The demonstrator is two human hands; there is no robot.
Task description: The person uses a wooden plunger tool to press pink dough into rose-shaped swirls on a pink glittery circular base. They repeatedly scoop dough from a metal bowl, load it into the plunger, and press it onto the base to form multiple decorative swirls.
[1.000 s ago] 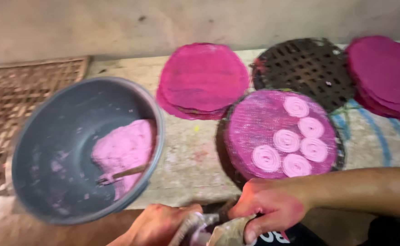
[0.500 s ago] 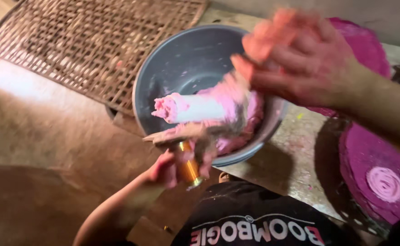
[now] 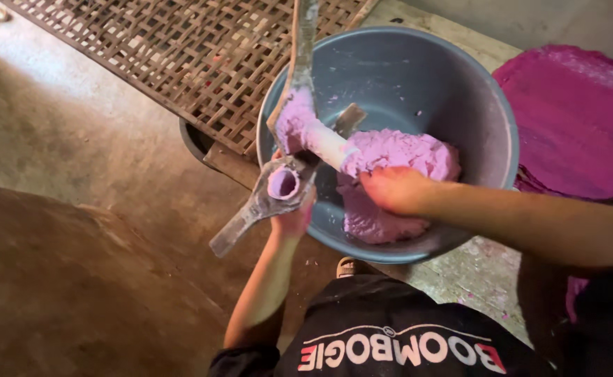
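Your left hand [image 3: 294, 218] grips the dough-smeared hinged press [image 3: 278, 183] at the basin's [image 3: 418, 66] near rim; your right hand [image 3: 393, 190] curls half shut in the pink dough [image 3: 397, 174] lying in that basin; you seem to be loading; pack dough squarely into the press's open cup.

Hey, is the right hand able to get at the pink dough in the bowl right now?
Probably yes. The right hand already rests on the pink dough inside the open bowl, with nothing over it. The left hand holds the metal press at the rim, off to the side.
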